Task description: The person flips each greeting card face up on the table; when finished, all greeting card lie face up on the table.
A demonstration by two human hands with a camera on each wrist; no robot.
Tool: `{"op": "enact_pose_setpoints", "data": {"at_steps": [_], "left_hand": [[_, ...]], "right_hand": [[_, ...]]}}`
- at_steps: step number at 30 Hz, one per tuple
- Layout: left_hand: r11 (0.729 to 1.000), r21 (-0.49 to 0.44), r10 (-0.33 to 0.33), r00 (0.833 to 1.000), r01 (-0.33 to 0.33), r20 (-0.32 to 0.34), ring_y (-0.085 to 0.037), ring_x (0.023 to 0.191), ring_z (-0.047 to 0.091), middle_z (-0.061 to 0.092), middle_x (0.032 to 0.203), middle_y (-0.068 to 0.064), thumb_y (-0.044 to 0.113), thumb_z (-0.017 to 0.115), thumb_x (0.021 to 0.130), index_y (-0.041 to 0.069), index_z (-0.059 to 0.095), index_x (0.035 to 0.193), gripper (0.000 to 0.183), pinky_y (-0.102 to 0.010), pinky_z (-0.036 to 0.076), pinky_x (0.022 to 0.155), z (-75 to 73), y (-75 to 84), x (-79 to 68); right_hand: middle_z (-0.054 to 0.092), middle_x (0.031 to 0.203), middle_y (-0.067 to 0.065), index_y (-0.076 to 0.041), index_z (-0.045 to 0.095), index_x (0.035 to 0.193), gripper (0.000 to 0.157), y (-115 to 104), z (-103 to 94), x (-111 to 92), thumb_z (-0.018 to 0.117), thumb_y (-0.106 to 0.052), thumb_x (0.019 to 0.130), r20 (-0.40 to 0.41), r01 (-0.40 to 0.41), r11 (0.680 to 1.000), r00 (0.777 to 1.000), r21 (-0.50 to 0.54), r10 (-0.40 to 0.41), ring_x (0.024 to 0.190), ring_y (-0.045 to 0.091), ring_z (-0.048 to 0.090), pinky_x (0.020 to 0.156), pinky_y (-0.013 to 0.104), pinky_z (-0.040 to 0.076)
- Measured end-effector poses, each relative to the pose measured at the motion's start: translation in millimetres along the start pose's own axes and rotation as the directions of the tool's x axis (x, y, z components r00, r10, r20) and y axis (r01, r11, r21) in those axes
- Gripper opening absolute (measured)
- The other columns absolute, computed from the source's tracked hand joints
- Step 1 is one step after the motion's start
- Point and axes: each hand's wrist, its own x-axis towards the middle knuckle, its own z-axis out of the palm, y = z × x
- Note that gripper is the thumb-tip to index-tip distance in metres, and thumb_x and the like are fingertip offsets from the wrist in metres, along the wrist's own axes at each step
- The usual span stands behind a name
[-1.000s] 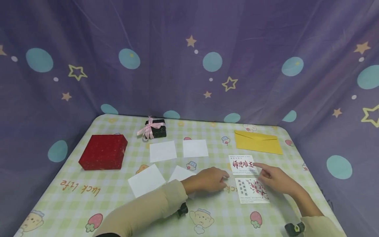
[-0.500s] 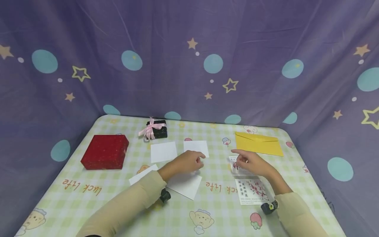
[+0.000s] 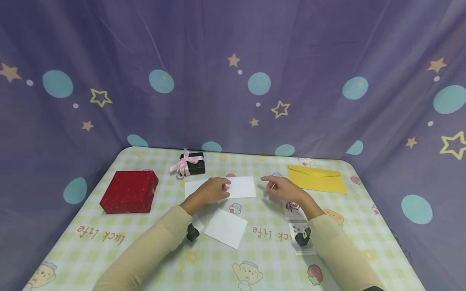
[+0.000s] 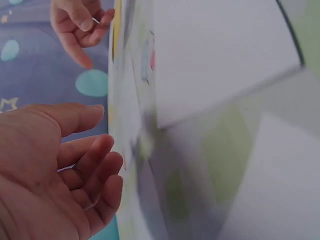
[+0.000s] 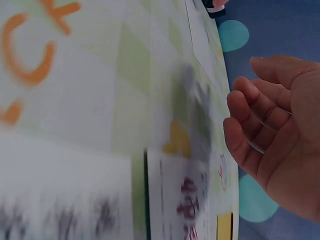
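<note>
My left hand hovers above two blank white cards side by side at the back, the right card and the left card, which it partly covers. In the left wrist view its fingers are loosely bent, with nothing between them. Just right of those cards, my right hand is held in the air, also holding nothing; its fingers are loosely bent. Another blank card lies nearer, and a further one is mostly hidden by the left wrist. Under the right forearm lie two printed cards, one with red writing.
A yellow envelope lies at the back right. On the left stands a red box, with a small black gift box tied in pink ribbon behind it. A purple curtain rises behind the checked tablecloth.
My left hand has moved left and back from the middle of the table. My right hand has lifted off the printed cards and shifted left and back. The cards stay in place.
</note>
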Motion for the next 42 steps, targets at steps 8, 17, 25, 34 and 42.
{"op": "enact_pose_setpoints", "data": {"at_steps": [8, 17, 25, 34, 42], "left_hand": [[0.996, 0.090, -0.011, 1.000, 0.012, -0.008, -0.017, 0.073, 0.043, 0.044, 0.075, -0.001, 0.020, 0.077, 0.083, 0.006, 0.055, 0.082, 0.025, -0.030, 0.035, 0.065, 9.3, -15.2, 11.3], [0.997, 0.013, -0.078, 0.997, 0.078, 0.030, -0.021, 0.086, 0.050, 0.055, 0.094, -0.010, 0.029, 0.088, 0.078, 0.012, 0.064, 0.131, 0.061, -0.036, 0.047, 0.080, 9.1, -22.8, 21.2], [0.995, 0.015, -0.096, 0.993, 0.095, 0.066, -0.028, 0.102, 0.057, 0.053, 0.120, -0.019, 0.032, 0.090, 0.076, 0.023, 0.045, 0.154, 0.090, -0.049, 0.050, 0.100, 9.5, -23.8, 27.9], [0.990, -0.023, -0.140, 0.989, 0.142, 0.052, -0.030, 0.110, 0.059, 0.054, 0.125, -0.017, 0.027, 0.091, 0.075, 0.027, 0.047, 0.153, 0.090, -0.050, 0.049, 0.103, 9.7, -22.7, 29.7], [0.979, -0.045, -0.194, 0.978, 0.198, 0.079, -0.034, 0.125, 0.057, 0.053, 0.136, -0.021, 0.027, 0.093, 0.072, 0.006, 0.047, 0.146, 0.090, -0.047, 0.044, 0.111, 8.8, -21.1, 26.8]], "right_hand": [[0.068, 0.100, 0.004, -0.002, 0.051, 0.146, 0.054, 0, 16.2, 27, 0.066, -0.017, 0.097, -0.008, -0.046, 0.999, 0.999, 0.008, 0.046, 0.084, 0.011, 0.061, 0.079, 0.029, 0.051], [0.069, 0.096, 0.003, -0.001, 0.051, 0.146, 0.058, 2, 21.5, 47, 0.071, -0.020, 0.095, -0.004, -0.064, 0.998, 0.998, -0.022, 0.064, 0.081, 0.010, 0.060, 0.080, 0.030, 0.050], [0.068, 0.099, 0.004, -0.003, 0.042, 0.153, 0.068, 7, 17.8, 54, 0.071, -0.022, 0.095, -0.003, -0.189, 0.979, 0.982, 0.072, 0.189, 0.079, 0.013, 0.055, 0.074, 0.028, 0.045], [0.065, 0.090, 0.001, -0.009, 0.047, 0.152, 0.070, 6, 19.9, 58, 0.077, -0.022, 0.090, -0.003, -0.225, 0.971, 0.974, 0.079, 0.226, 0.076, 0.013, 0.053, 0.074, 0.028, 0.044], [0.066, 0.084, -0.001, -0.016, 0.054, 0.148, 0.065, 10, 32.0, 61, 0.079, -0.020, 0.088, -0.040, -0.252, 0.966, 0.966, 0.052, 0.254, 0.072, 0.011, 0.054, 0.073, 0.027, 0.045]]}}
